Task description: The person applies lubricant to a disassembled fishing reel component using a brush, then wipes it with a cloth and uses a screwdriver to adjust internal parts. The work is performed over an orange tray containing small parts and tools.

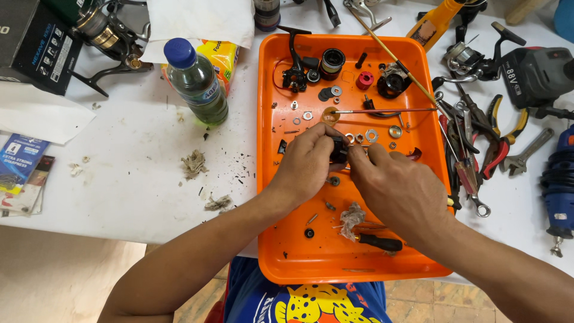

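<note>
Both hands' grip closed on one small black part [339,149], left hand [308,164] and right hand [391,185] over one orange tray [269,197], one bottle [196,81], one white table [137,179], two pliers [499,134]

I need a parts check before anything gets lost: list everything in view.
tray: one, orange, centre of table
small part: one, black, held between both hands
washers: several, silver, scattered in tray
screwdriver: one, black handle, near tray's front
bottle: one, blue cap, left of tray
pliers: several, red and yellow handles, right of tray
box: one, black, top left
left hand: on the small part
right hand: on the small part
</note>
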